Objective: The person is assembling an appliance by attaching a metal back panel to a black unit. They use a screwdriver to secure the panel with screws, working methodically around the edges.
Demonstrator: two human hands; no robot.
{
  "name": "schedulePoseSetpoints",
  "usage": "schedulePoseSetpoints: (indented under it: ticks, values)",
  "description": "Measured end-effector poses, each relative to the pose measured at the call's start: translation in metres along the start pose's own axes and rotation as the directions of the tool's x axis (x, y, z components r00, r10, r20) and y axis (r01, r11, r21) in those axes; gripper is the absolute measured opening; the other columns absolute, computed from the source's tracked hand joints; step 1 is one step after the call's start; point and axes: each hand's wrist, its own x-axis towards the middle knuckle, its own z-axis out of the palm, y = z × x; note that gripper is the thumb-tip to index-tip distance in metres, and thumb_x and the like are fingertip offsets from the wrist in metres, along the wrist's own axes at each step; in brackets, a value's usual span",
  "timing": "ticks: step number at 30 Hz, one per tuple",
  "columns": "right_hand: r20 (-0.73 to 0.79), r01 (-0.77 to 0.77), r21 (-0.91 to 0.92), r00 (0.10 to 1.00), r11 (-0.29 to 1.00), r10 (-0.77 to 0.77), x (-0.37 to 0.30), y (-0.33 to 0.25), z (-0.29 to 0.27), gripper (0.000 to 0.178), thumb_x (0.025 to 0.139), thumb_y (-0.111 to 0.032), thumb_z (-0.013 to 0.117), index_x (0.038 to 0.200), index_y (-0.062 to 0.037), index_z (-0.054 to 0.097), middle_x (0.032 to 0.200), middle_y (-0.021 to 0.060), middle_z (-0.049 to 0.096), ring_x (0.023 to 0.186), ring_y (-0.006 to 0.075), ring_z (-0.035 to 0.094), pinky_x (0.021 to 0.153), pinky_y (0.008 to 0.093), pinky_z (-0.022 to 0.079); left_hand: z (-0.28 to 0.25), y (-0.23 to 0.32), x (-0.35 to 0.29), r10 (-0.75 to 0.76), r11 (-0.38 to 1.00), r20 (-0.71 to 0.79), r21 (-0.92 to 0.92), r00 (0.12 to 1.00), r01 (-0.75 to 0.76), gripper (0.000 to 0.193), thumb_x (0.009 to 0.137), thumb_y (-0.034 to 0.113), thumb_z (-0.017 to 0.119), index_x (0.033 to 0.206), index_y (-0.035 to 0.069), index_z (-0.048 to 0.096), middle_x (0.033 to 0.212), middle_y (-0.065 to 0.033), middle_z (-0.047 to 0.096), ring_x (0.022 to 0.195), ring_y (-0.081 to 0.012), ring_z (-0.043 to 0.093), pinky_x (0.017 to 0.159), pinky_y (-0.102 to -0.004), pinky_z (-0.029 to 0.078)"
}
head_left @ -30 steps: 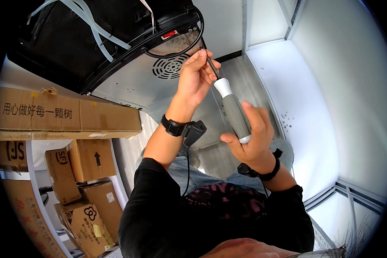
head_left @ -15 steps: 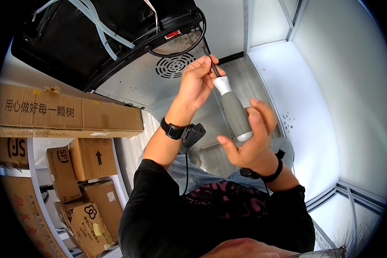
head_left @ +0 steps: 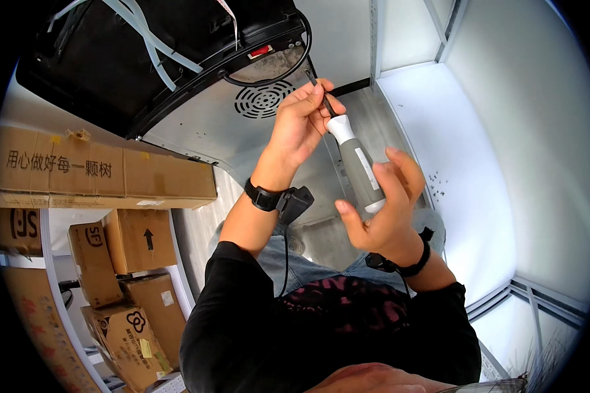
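Observation:
A screwdriver (head_left: pixel 359 169) with a thick grey handle and white collar slants up from near my lap toward the metal panel (head_left: pixel 242 141) of a black-topped appliance. My left hand (head_left: pixel 301 118) pinches its dark shaft just above the collar. The tip is close to the panel's upper right edge, beneath a looped black cable (head_left: pixel 269 85); whether it sits on a screw is too small to tell. Around the handle's lower end, my right hand (head_left: pixel 393 209) is open, thumb and fingers spread. Its fingertips are close beside the handle; contact is unclear.
Round vent slots (head_left: pixel 265 99) and a red switch (head_left: pixel 260 52) are on the appliance, with pale tubes (head_left: pixel 154 49) above. Cardboard boxes (head_left: pixel 141 241) fill shelves at left. Small dark screw-like bits (head_left: pixel 437 185) lie on the white shelf (head_left: pixel 465 157) at right.
The screwdriver handle has turned about its length, bringing a pale strip into view. My right hand's fingers have spread slightly off it. The left hand keeps its pinch on the shaft.

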Motion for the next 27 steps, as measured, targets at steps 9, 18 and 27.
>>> schedulePoseSetpoints:
  ticks: [9, 18, 27]
  values:
    - [0.249, -0.099, -0.056, 0.962, 0.994, 0.110, 0.002, 0.003, -0.014, 0.056, 0.070, -0.022, 0.079, 0.117, -0.0056, 0.052, 0.105, 0.0174, 0.051, 0.080, 0.0286, 0.058, 0.059, 0.0304, 0.049, 0.006, 0.001, -0.002, -0.003, 0.999, -0.108, 0.049, 0.994, 0.008, 0.020, 0.097, 0.020, 0.045, 0.101, 0.002, 0.054, 0.071, -0.0122, 0.064, 0.056, -0.0141, 0.056, 0.054, -0.0258, 0.046]
    - [0.087, 0.035, 0.128, 0.995, 0.991, -0.047, 0.010, 0.000, -0.005, 0.045, 0.073, -0.001, 0.068, 0.116, -0.0045, 0.052, 0.106, 0.0169, 0.050, 0.082, 0.0290, 0.059, 0.071, 0.0334, 0.052, -0.010, 0.001, -0.003, 0.010, 1.000, -0.035, -0.012, 0.999, -0.010, 0.017, 0.094, 0.018, 0.051, 0.095, 0.003, 0.057, 0.072, -0.0052, 0.061, 0.064, -0.0148, 0.059, 0.062, -0.0257, 0.048]
    - [0.150, -0.107, -0.040, 0.982, 0.993, 0.112, 0.007, 0.002, -0.008, 0.062, 0.066, -0.038, 0.080, 0.112, -0.0031, 0.057, 0.075, 0.0081, 0.055, 0.051, 0.0204, 0.053, 0.044, 0.0284, 0.043, 0.014, 0.007, -0.001, -0.031, 0.999, -0.262, 0.028, 0.965, 0.039, 0.028, 0.098, 0.021, 0.035, 0.093, 0.003, 0.055, 0.068, -0.0077, 0.062, 0.059, -0.0135, 0.056, 0.054, -0.0246, 0.042]
